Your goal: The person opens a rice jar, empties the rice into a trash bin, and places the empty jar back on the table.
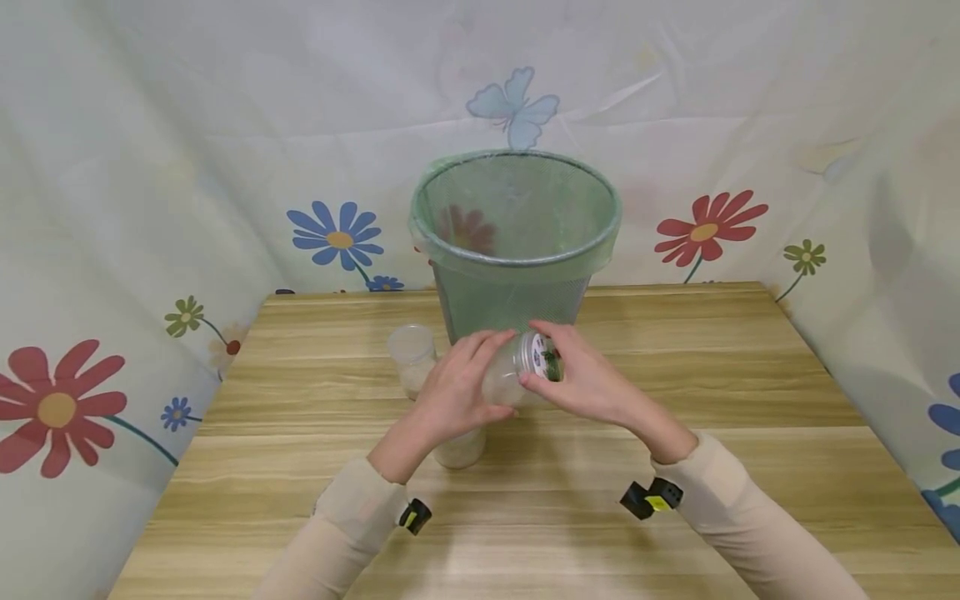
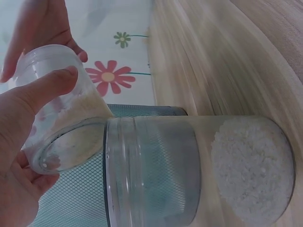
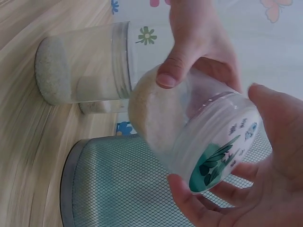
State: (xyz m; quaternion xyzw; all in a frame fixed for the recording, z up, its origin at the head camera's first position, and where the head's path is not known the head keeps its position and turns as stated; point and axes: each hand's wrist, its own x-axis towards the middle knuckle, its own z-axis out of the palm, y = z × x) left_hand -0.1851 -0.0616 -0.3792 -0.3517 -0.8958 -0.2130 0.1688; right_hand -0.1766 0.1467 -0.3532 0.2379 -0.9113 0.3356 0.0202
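Between both hands a clear plastic jar (image 1: 501, 379) is held up, tilted on its side, with some white rice (image 3: 154, 111) collected near its base. My left hand (image 1: 459, 383) grips the jar's body. On the jar's mouth sits a lid (image 1: 542, 357) with a green leaf label, and my right hand (image 1: 581, 375) holds it by the rim between thumb and fingers. A second clear jar (image 1: 459, 450) stands upright below my left hand, mostly covered by it, with rice (image 2: 253, 170) at its bottom. Another clear jar (image 1: 411, 357) stands farther back on the left.
Directly behind the hands stands a mesh bin (image 1: 517, 300) lined with a green bag (image 1: 423, 229). Everything rests on a wood-grain table (image 1: 720, 375). A flower-patterned curtain (image 1: 337, 100) surrounds the table at the back and sides.
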